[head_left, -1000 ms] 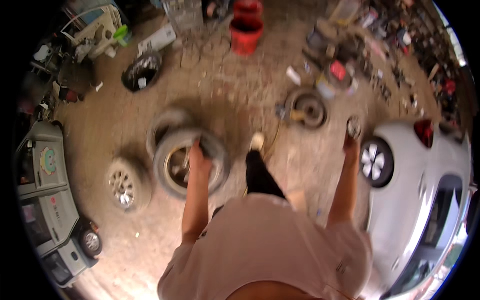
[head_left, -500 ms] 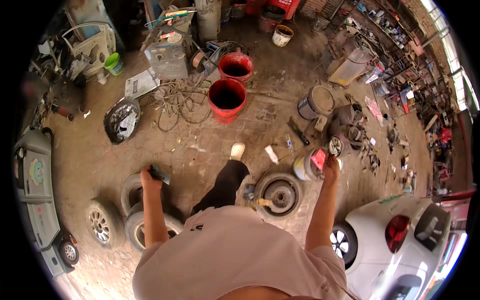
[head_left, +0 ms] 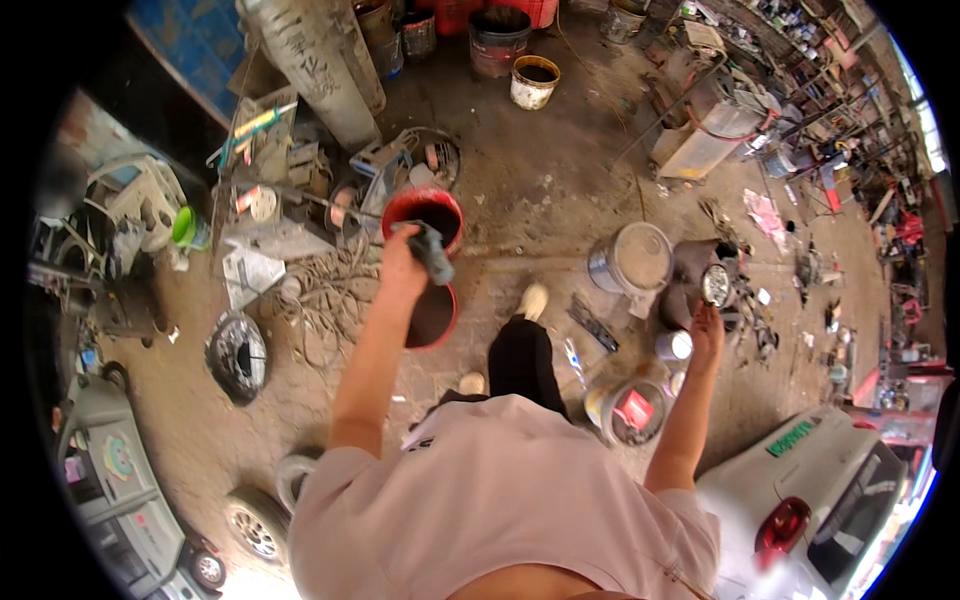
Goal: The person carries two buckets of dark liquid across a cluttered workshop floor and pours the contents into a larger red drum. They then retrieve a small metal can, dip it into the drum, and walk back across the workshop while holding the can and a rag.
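Note:
My left hand [head_left: 400, 268] is closed round a dark grey-green, limp-looking piece that resembles a rag [head_left: 434, 256]. It reaches out over two red buckets, hiding part of the far bucket [head_left: 400, 200] and part of the near bucket [head_left: 450, 325]. Both buckets look dark inside. On the right, my right hand [head_left: 707, 330] grips a small round container [head_left: 716, 284] from its near side. Small silvery pieces show inside it, too small to tell apart. Below that hand stand a small white can [head_left: 675, 346] and a bucket with a red packet [head_left: 633, 410].
A lidded bucket [head_left: 640, 257] stands ahead on the right. A tangle of hoses [head_left: 315, 305] and a black basin [head_left: 236, 358] lie left. Wheels [head_left: 255, 522] are at lower left. A white car [head_left: 800, 480] is at right, a grey vehicle [head_left: 125, 470] at left.
I have stepped forward, and the buckets now lie closer to me. My left hand has swung from beside the tyres up over the red buckets, still holding its grey-green piece. My right hand keeps the container.

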The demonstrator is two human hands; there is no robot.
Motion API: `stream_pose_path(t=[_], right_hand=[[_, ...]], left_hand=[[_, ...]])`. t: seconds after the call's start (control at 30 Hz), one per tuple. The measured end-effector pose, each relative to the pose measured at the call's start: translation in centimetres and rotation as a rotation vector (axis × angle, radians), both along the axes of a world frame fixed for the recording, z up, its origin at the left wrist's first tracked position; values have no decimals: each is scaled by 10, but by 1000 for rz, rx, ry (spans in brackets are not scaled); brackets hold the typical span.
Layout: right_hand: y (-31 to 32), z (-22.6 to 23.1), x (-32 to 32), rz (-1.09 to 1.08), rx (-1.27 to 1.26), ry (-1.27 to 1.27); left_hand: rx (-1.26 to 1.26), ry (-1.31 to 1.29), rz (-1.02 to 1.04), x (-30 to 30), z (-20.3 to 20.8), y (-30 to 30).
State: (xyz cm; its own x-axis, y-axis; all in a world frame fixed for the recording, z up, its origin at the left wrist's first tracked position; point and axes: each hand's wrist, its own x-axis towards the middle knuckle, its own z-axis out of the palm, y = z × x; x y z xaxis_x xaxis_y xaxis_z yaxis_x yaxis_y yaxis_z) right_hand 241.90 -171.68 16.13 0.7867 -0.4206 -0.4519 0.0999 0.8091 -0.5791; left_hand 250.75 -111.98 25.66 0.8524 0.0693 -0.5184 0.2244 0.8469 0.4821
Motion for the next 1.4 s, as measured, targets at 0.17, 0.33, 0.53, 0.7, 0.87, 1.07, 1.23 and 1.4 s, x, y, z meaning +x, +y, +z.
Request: stream_pose_path(t=[0.17,0.33,0.53,0.7,0.87,1.07,1.23,1.4], right_hand=[[-36,-19,160,-212,18,155],[-86,-16,357,-248,0,146],[-153,9,588,-27,158,18],[-186,43,773,385,301,-155],[-250,34,937,379,273,-100],[-248,91,1106,396,176,43],[-280,78,1243,208,26,106],[-328,36,1390,334,93,116]], left_hand=[[-87,160,30,163,-28,-75],[-105,171,-59,333,-68,-113],[41,214,205,471,-71,-113],[17,395,415,578,-49,-118],[-21,411,569,716,-76,-133],[-13,467,541,862,-86,-193],[-7,439,572,973,-68,-241],[-25,560,703,1049,-73,-288]])
